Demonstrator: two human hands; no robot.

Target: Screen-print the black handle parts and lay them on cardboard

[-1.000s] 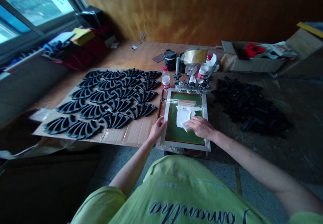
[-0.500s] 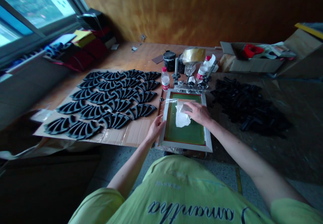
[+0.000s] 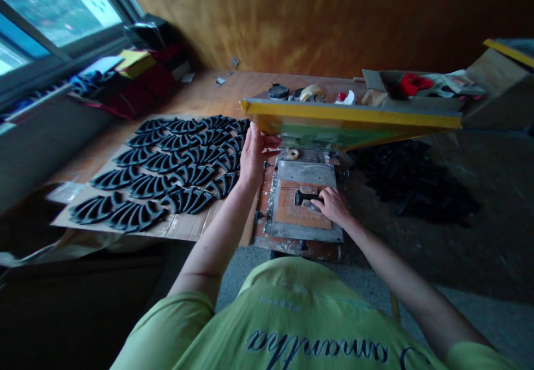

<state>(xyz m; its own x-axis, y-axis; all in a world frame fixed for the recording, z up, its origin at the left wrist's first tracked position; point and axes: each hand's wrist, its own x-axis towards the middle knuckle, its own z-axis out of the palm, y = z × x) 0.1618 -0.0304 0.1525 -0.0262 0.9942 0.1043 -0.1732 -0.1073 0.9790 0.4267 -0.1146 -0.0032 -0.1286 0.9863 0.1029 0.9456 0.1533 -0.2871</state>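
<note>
My left hand (image 3: 252, 154) grips the near left corner of the yellow-edged printing screen frame (image 3: 350, 115) and holds it tilted up off the base. Under it lies a metal base plate (image 3: 287, 230) with a brown board and a small black part (image 3: 303, 196) on it. My right hand (image 3: 331, 206) rests on that plate, fingertips closed on the black part. To the left, several black fan-shaped parts (image 3: 167, 164) lie in rows on cardboard (image 3: 217, 220).
A heap of black parts (image 3: 411, 178) lies right of the plate. Jars, tape and bottles (image 3: 311, 92) stand behind the raised frame. An open cardboard box (image 3: 421, 89) sits at the back right. Clutter (image 3: 133, 75) lies under the window at the left.
The screen frame has been lifted from flat to tilted up by my left hand. My right hand left the white cloth on the screen and moved down to the black part on the plate.
</note>
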